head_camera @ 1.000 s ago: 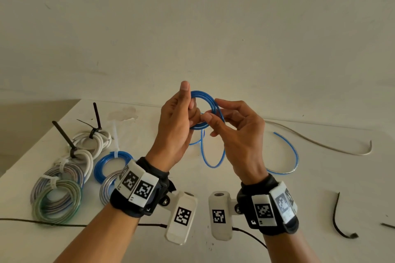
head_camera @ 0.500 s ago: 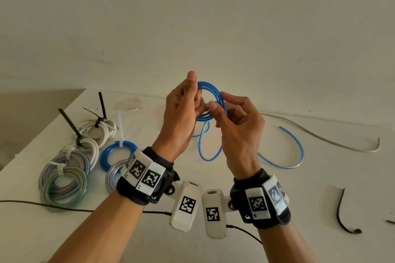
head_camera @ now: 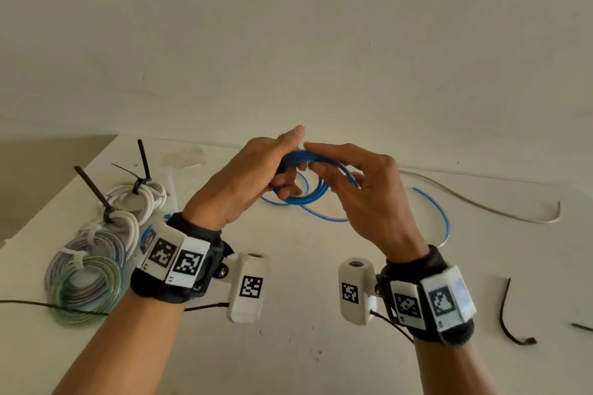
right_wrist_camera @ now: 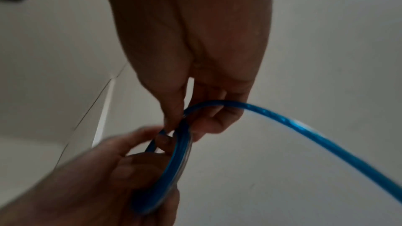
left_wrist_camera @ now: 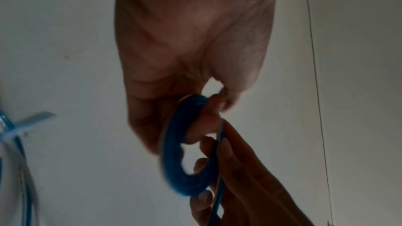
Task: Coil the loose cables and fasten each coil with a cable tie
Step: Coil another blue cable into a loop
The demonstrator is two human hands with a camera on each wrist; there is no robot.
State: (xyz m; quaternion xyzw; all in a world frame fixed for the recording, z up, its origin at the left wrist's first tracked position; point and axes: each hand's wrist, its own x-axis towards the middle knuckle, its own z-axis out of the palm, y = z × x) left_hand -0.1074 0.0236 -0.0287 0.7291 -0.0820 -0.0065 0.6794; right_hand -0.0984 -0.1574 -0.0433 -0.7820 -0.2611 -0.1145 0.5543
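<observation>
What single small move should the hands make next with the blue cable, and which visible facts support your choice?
Probably lay one more loop onto the coil. The left hand grips the blue coil, the right hand pinches the strand feeding it, and a loose blue tail lies uncoiled on the table. Tying looks premature: neither hand holds a cable tie.

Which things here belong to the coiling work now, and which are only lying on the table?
In use:
- blue cable, half coiled
- left hand
- right hand

Lying about:
- tied coils
- loose grey cable
- black cable tie
</observation>
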